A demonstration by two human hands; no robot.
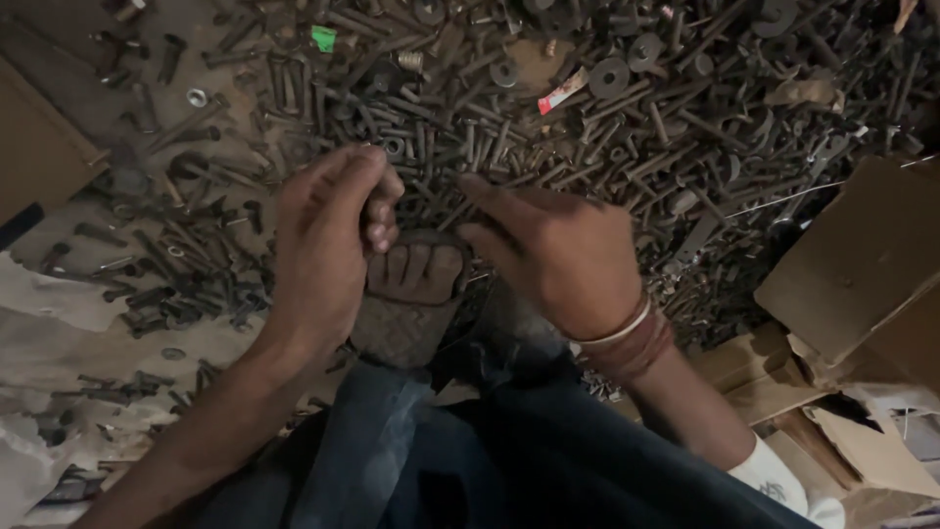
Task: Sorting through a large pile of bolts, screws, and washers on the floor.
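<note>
Your left hand (328,245) sits just left of the picture's centre, its fingers curled inward and pressed together, the tips folded toward the thumb; whether they pinch a bolt you cannot tell, since the palm side is hidden. Your right hand (558,255) lies just right of centre, fingers held close together and stretched toward 10 o'clock, the tips touching the near edge of the heap of dark bolts (548,118). That heap fills the top of the view from 11 to 2 o'clock, with washers (609,76) mixed in. Between your two hands, at the centre, your bare foot (411,294) rests toes-up against the heap's edge, with your dark trouser leg (509,460) running down to 6 o'clock. A band of threads and a pale bangle (627,338) circle your right wrist. At 9 o'clock a thinner scatter of bolts (166,274) lies apart from the main heap. Torn cardboard pieces (862,264) lie at 3 to 4 o'clock.
</note>
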